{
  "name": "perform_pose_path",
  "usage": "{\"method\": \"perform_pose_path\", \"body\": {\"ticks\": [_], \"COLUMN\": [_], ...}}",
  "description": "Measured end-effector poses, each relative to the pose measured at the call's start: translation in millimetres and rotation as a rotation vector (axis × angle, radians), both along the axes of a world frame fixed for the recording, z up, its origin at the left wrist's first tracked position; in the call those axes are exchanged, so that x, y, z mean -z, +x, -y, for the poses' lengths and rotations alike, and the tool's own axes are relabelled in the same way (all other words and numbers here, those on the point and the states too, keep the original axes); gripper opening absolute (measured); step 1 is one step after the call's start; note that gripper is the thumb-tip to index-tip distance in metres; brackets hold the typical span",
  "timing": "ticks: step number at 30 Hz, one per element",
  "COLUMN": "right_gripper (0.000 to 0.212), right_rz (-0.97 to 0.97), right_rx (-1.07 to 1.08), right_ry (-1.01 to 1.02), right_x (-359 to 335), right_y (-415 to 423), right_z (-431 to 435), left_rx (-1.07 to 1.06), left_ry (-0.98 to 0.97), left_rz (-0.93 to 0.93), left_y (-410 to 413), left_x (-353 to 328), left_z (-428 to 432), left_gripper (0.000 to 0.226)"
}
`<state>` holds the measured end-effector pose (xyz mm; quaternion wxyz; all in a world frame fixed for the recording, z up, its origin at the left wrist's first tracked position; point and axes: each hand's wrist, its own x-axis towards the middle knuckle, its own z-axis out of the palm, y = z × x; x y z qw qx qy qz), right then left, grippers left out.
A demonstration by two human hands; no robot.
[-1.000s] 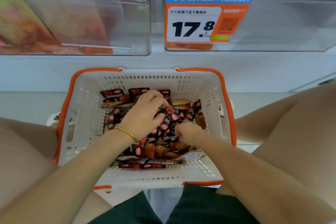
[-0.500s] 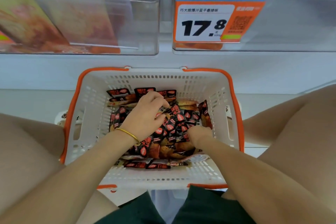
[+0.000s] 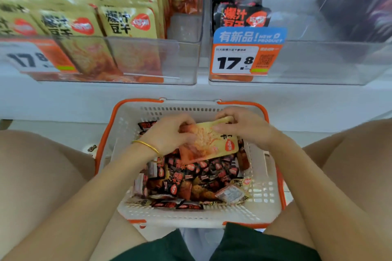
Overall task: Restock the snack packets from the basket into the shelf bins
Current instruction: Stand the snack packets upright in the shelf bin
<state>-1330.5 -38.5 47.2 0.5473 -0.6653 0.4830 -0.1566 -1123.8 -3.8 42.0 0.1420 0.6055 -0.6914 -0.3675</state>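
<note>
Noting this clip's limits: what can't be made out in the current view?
Head view:
- left price tag: blurred, text unreadable.
- top-right bin contents: blurred, cut by frame edge.
- yellow packet ends: covered by left hand and right hand.
- basket floor: buried under small packets.

Both hands (image 3: 209, 131) grip a yellow packet (image 3: 209, 144) over the basket (image 3: 263, 176).

White basket (image 3: 263, 178) with orange rim — black-and-red packets (image 3: 191, 178) inside (one yellow-orange packet (image 3: 209, 144) above).
</note>
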Motion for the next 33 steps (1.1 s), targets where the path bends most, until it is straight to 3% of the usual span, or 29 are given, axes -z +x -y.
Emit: {"method": "perform_pose_path", "body": {"ticks": [2,4,9,13,15,18,20,22,25,28,33], "right_gripper": [0.024,0.033,0.017,0.014,0.015,0.022,0.008,0.017,0.024,0.039,0.033], "right_rz": [0.197,0.293,0.298,0.372,0.376,0.112,-0.191,-0.449,-0.711,-0.838,-1.105], "right_rx": [0.048,0.069,0.081,0.201,0.294,0.345,0.296,0.265,0.244,0.159,0.030], "right_ry": [0.166,0.189,-0.270,-0.460,-0.508,-0.782,-1.011,-1.120,-1.137,-1.079,-1.045], "right_x": [-21,-49,-137,-193,-207,-210,-204,-195,-191,-194,-191], "right_y": [-5,-4,12,27,41,70,90,108,127,139,154], "right_z": [-8,-18,-16,8,30,64,83,101,128,154,186], "left_rx": [-0.080,-0.110,-0.137,-0.278,-0.345,-0.363,-0.323,-0.290,-0.264,-0.233,-0.225], "left_ry": [-0.017,-0.038,-0.146,-0.456,-0.677,-0.816,-0.801,-0.753,-0.650,-0.630,-0.581], "left_rz": [-0.160,-0.279,-0.382,-0.375,-0.244,0.092,0.253,0.362,0.443,0.479,0.532], "left_y": [11,19,17,16,21,35,41,43,42,43,47], "left_x": [-24,-52,-124,-171,-184,-186,-182,-178,-177,-177,-173], "left_z": [-3,-7,-12,5,20,43,59,73,88,104,121], "left_gripper": [0.022,0.022,0.024,0.019,0.018,0.032,0.033,0.036,0.039,0.037,0.035]}}
